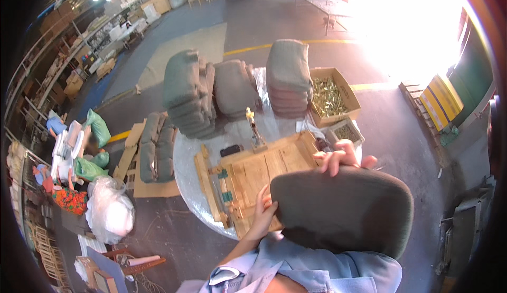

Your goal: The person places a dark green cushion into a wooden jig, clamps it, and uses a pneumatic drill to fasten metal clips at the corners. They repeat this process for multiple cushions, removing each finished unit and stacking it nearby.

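Cushion: here it is, a dark grey-brown, rounded fabric cushion, tipped up at the near side of the bench, just in front of the light-blue shirt.
Left grip: bare left hand pinching the cushion's left edge, thumb on the near face.
Right grip: bare right hand hooked over the top edge, fingers bent down onto it; the forearm is out of sight behind the fabric.
Bench: a round, film-wrapped top, and it's busy!
Wooden frame: pale, flat, slatted jig across the middle, its near right part blocked by the cushion.
Clamp: yellow-handled metal clamp standing up at the frame's far edge, a small black object just left of it.
Far side: three dark fabric stacks, left, middle and right, walling off the back.
Right corner: open brown cardboard box of shiny small pieces, a shallow grey tray of small bits before it.
Floor, left: more dark cushions on tan cardboard, a whitish plastic bag nearby.
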Tool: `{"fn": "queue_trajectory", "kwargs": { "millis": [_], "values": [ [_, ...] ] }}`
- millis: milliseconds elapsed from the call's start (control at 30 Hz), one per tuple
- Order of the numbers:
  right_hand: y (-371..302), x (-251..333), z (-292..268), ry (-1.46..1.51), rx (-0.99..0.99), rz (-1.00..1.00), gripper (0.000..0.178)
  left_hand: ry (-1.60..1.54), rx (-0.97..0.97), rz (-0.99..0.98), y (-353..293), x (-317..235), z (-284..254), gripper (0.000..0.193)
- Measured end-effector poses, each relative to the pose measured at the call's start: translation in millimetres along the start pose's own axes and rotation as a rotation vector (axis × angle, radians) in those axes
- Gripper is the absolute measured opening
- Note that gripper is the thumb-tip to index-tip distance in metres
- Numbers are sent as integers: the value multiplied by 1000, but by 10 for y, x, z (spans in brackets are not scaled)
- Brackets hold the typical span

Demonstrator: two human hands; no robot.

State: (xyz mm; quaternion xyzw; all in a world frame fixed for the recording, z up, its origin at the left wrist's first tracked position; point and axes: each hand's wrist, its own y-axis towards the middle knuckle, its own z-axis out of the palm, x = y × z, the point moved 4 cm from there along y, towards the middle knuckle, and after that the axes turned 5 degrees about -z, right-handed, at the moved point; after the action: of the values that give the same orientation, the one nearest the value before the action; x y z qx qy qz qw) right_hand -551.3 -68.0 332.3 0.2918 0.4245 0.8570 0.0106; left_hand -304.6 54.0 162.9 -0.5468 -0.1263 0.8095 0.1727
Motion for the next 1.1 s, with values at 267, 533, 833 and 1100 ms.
{"fn": "queue_trajectory", "kwargs": {
  "millis": [267,533,833,1100],
  "values": [
    [588,-930,697,-1613,419,802,53,-437,-26,-445,557,142,461,54],
    [-1296,326,727,-1546,-379,463,89,57,-67,-225,-105,267,-433,46],
    [-2355,-373,432,475,-1210,221,92,1474,2,193,-12,843,-920,40],
    [-1942,-890,-668,-19,-1330,491,66,1727,45,468,1321,909,-1532,36]
  ]
}}
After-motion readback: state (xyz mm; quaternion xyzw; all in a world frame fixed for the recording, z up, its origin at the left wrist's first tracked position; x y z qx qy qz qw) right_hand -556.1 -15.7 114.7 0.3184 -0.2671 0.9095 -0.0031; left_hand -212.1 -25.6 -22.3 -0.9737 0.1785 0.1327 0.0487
